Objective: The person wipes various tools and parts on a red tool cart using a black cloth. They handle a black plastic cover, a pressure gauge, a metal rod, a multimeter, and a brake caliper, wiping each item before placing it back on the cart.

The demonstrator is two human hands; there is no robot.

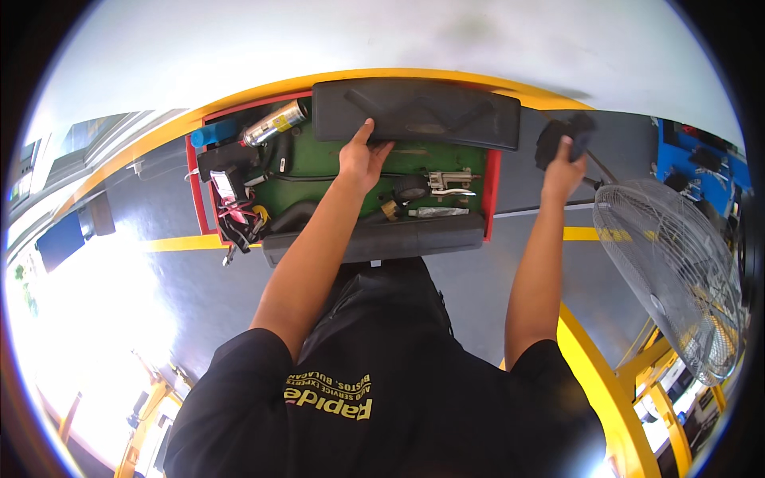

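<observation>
My left hand [366, 159] is at the near edge of a long black plastic case [418, 111], with one digit on top and the other fingers curled at the edge. This case lies across the far side of a red tray [492, 191] with a green bottom. Off to the right, beyond the tray's side, my right hand [564, 177] is closed on a dark blocky object [551, 143]. Motion smears that object, so its kind cannot be made out.
Inside the tray lie a silver can [275, 123], a blue cylinder [213, 133], tangled wires [239, 209], black hoses and a metal fitting [452, 182]. Another long black case [378, 237] runs along its near side. A wire-caged fan [665, 271] stands right, near a yellow post [602, 382].
</observation>
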